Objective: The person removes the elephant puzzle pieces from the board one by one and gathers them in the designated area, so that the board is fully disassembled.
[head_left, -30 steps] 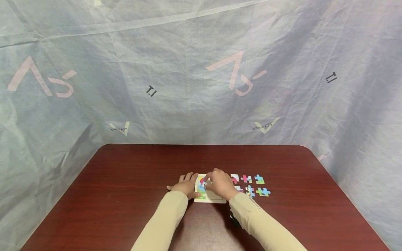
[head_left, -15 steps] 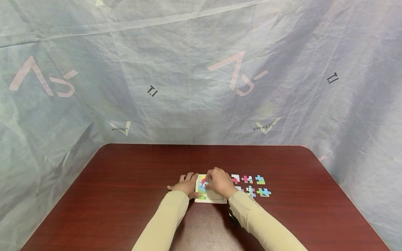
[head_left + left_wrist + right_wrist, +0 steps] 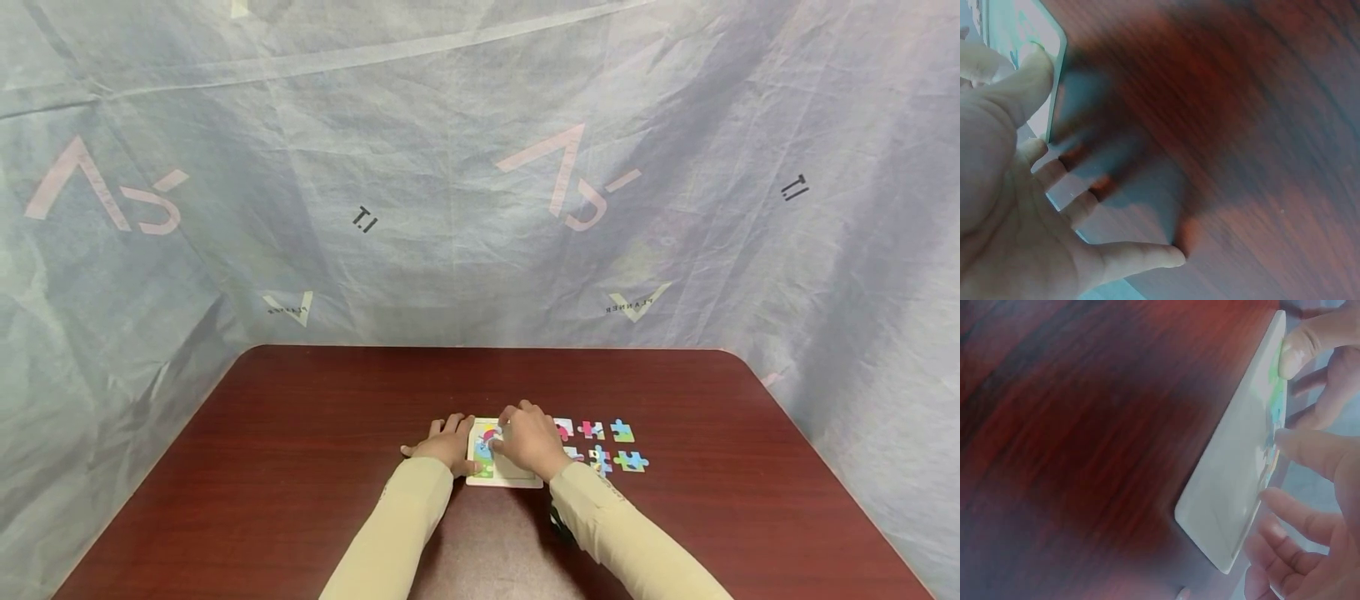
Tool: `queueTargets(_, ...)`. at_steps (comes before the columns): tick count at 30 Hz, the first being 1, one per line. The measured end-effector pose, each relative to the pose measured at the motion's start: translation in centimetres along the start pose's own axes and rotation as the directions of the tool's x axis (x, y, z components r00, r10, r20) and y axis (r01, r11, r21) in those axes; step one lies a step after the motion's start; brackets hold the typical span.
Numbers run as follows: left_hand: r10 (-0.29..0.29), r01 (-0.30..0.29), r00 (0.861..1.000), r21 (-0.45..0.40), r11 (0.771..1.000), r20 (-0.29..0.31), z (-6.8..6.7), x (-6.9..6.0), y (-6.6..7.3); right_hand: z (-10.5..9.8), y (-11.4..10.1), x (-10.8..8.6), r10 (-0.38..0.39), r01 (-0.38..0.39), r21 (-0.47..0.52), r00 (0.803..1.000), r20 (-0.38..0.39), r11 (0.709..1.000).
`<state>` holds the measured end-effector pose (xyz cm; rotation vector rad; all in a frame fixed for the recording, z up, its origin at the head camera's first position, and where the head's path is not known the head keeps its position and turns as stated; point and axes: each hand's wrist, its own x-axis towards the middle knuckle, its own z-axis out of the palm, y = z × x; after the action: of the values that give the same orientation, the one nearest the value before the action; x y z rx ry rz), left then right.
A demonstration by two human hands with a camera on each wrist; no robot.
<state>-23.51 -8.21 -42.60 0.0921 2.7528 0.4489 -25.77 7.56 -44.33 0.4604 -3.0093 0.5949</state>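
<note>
R hand (image 3: 531, 440) rightward over prob. wooden tray (image 3: 1225, 475)

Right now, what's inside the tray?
Pieces line the left side of the tray; the visible right side is bare. Parts covered by the left hand and right hand can't be seen.

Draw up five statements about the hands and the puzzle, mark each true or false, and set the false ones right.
1. The left hand has its thumb on the puzzle tray. True.
2. The loose pieces lie beyond the left hand, on the left side of the table. False: the loose pieces lie to the right of the tray.
3. The right hand is over the tray. True.
4. The tray is completely filled. False: part of its base is bare.
5. Both sleeves are pale. True.
</note>
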Motion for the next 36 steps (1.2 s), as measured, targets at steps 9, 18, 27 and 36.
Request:
queueTargets(9, -0.003, 0.003, 1.0, -0.007, 1.0, -0.009, 0.1, 0.2, -0.3, 0.3, 0.0, 0.2, -0.039, 0.039, 0.011, 0.999, -0.004, 0.999)
queueTargets(18, -0.011, 0.01, 1.0, -0.018, 1.0, -0.013, 0.0, 0.1, -0.5, -0.4, 0.7, 0.2, -0.068, 0.069, 0.103, 0.998, -0.02, 0.992)
queueTargets(27, -0.018, 0.018, 1.0, -0.026, 1.0, -0.003, 0.1, 0.3, -0.4, -1.3, 2.1, 0.0, -0.084, 0.08, 0.1, 0.996, 0.039, 0.992)
queueTargets(36, -0.006, 0.006, 1.0, -0.033, 0.999, -0.012, -0.1, 0.1, -0.2, -1.0, 2.9, -0.4, -0.093, 0.086, 0.138, 0.994, 0.05, 0.987)
